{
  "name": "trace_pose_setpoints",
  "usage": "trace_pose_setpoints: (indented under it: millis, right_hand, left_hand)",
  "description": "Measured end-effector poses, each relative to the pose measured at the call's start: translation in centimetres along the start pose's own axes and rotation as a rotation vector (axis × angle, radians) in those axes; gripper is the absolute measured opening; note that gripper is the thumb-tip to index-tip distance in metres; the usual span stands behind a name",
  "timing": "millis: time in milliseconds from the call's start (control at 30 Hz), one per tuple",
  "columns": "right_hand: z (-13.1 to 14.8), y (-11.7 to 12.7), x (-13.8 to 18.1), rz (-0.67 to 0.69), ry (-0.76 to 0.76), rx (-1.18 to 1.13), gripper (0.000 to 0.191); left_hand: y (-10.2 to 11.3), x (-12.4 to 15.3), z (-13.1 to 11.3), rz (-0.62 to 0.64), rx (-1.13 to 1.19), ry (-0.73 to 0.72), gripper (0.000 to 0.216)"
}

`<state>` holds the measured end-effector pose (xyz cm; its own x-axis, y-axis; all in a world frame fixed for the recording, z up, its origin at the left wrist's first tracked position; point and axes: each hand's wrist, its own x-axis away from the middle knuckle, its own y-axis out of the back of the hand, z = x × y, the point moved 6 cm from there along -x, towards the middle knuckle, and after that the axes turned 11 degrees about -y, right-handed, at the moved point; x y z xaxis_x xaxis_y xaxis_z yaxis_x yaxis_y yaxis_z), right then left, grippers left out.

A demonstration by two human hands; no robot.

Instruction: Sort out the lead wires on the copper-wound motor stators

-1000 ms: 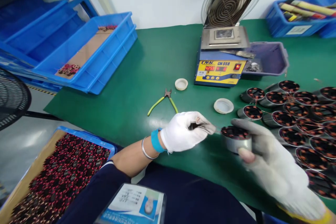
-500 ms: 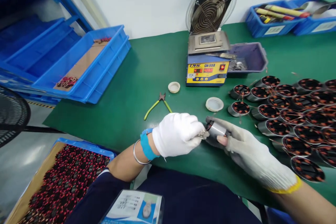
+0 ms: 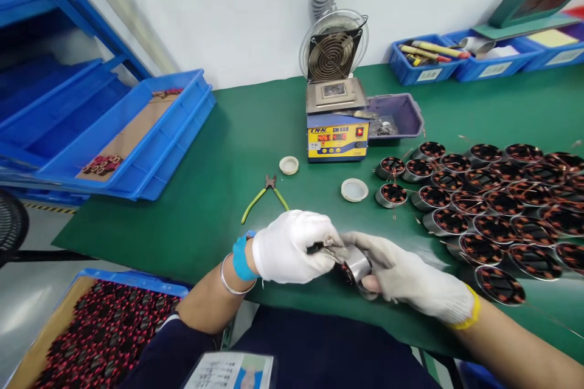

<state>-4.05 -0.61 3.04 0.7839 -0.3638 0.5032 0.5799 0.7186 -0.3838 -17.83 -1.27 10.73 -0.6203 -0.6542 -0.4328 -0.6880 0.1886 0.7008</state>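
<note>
One stator (image 3: 356, 265), held above the worktop's (image 3: 255, 152) near edge: right hand (image 3: 406, 279) curled around its shell, axis pointing left toward the left hand (image 3: 292, 247), which pinches a small tool (image 3: 319, 247) at its open end.

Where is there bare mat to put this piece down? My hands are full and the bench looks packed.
Bare green mat lies between the blue crate and the solder pot, and beyond the cutters. It is crowded on the right, where the wound stators stand in tight rows. Two small white lids sit mid-mat.
</note>
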Motion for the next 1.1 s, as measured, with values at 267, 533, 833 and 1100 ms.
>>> trace_pose_setpoints:
  millis: [267,533,833,1100]
  right_hand:
    - [-1.5,0.2,-0.6,-0.023,-0.021,-0.171,0.075]
    - [-0.4,1.3,-0.6,-0.244,0.124,-0.333,0.052]
    - [-0.4,2.1,-0.6,-0.358,0.074,-0.401,0.047]
    - [1.1,1.1,0.5,-0.143,0.194,-0.496,0.042]
  left_hand:
    - [0.0,0.6,2.4,-0.215,0.248,0.207,0.009]
    - [-0.6,0.6,1.9,-0.203,0.073,-0.057,0.008]
    - [-1.2,0.6,1.4,-0.221,-0.030,-0.223,0.009]
    - [-0.7,1.0,1.5,-0.289,-0.188,-0.212,0.007]
